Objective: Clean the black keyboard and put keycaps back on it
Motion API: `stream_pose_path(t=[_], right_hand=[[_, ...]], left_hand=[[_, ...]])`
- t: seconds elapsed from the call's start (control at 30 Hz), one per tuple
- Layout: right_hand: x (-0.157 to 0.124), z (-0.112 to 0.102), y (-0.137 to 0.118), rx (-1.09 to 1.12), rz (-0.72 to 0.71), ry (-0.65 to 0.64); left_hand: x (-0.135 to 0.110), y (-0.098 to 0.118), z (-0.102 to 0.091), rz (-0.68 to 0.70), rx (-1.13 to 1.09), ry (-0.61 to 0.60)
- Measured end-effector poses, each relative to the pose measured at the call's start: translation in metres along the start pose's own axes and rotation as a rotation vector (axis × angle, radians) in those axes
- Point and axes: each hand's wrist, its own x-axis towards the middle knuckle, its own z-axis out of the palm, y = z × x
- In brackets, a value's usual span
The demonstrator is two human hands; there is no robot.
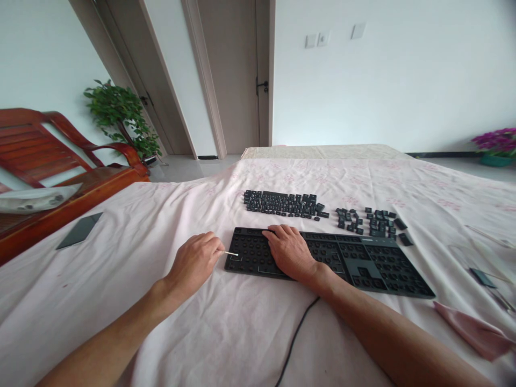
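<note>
Down on the sheet (201, 333), the left hand (195, 263) was closed around a swab (231, 252), pinching its stem so that the white tip touched the left end of the keyboard (363, 260). The right hand (290, 251) lay open, palm down and fingers spread, on the left part of the keyboard, holding nothing. The keyboard sat bare of caps, just in front of the person, with its cable (296, 336) trailing toward the near edge. Loose keycaps (282, 204) lay in rows just beyond it, and a smaller cluster (371, 220) lay to their right. A phone (79, 230) lay well to the left, near a wooden chair (48, 156). A pink rag (471, 330) lay beside the keyboard's right end.
</note>
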Motion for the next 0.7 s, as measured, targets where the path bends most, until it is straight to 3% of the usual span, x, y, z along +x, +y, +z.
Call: stream_pose_path(t=[0.33, 0.7], right_hand=[[0.0, 0.001, 0.001, 0.01, -0.002, 0.01], [-0.001, -0.001, 0.0, 0.022, 0.006, -0.022]], left_hand=[[0.006, 0.006, 0.021, -0.069, -0.208, -0.014], [0.028, 0.041, 0.036, 0.068, -0.193, -0.016]])
